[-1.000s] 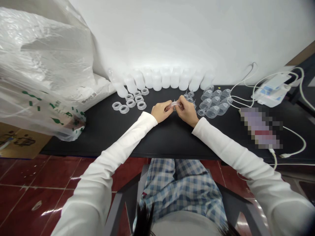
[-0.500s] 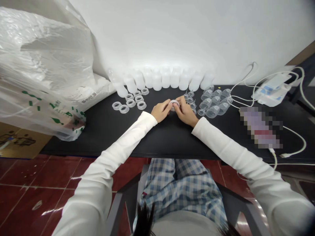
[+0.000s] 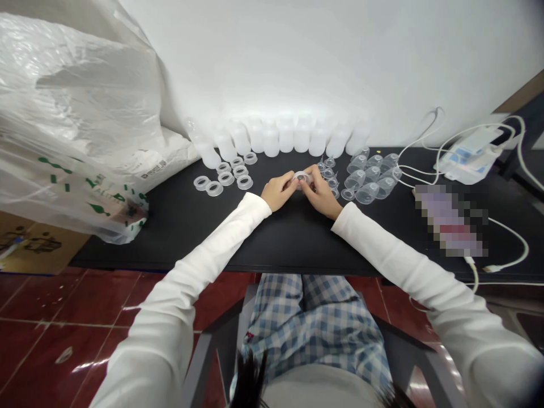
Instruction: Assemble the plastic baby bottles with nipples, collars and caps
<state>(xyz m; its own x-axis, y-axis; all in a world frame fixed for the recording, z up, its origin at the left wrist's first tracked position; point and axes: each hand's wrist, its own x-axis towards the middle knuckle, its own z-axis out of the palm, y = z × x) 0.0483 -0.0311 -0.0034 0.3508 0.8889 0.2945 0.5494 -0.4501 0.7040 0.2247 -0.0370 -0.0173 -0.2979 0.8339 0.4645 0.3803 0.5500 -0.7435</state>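
My left hand (image 3: 279,191) and my right hand (image 3: 319,192) meet over the black table, closed on a translucent bottle collar ring (image 3: 302,177) between thumbs and fingers. A clear piece seems to sit inside the ring, but the thumbs partly cover it. Left of my hands lie several loose collar rings (image 3: 226,179). Close by my right hand are several small clear bottle nipples (image 3: 328,172), some partly hidden behind the hand. Further right, clear dome caps (image 3: 367,193) lie grouped together.
White baby bottles (image 3: 271,139) stand in a row along the wall. A large plastic bag (image 3: 119,192) fills the left side. At right are a phone (image 3: 450,221), charging cables (image 3: 510,226) and a white power strip (image 3: 467,161). The table's front edge (image 3: 272,269) is near my lap.
The ring has tilted a little in my hands, showing more of its top opening. Both hands have stayed in nearly the same place.
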